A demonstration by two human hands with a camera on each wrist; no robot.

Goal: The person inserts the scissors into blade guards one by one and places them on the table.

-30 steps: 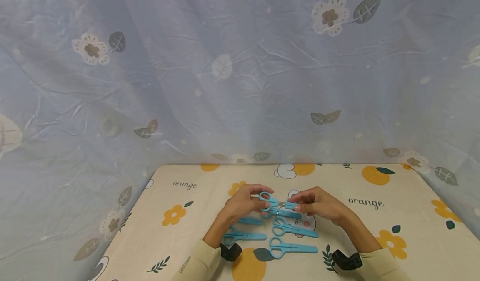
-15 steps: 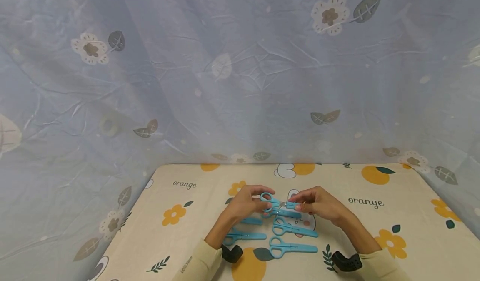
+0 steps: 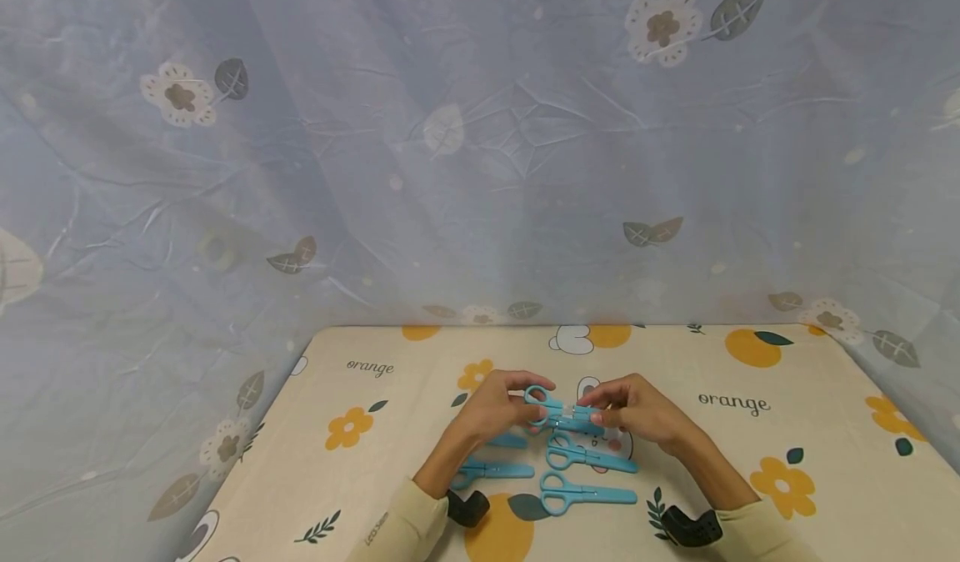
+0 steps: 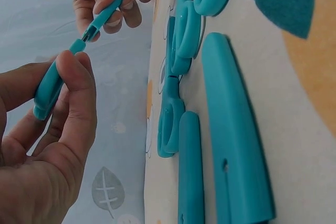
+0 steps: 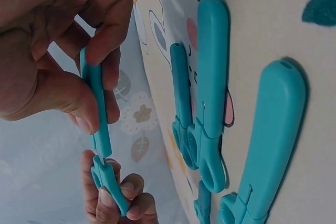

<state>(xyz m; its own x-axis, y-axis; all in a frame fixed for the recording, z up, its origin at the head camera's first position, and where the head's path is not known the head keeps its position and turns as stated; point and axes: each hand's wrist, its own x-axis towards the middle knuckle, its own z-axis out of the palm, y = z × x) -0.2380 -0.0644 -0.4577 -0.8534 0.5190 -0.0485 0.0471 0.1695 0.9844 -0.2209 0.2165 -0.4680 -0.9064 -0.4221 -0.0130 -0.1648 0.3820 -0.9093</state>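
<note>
Both hands grip scissors: left hand handles, right hand sheath.

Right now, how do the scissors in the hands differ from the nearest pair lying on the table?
The held scissors are off the cloth, gripped by the left hand and right hand; the nearest pair lies flat, untouched. The held pair shows a little metal at its blade cover; the nearest pair's cover hides its blade. Both are blue.
</note>
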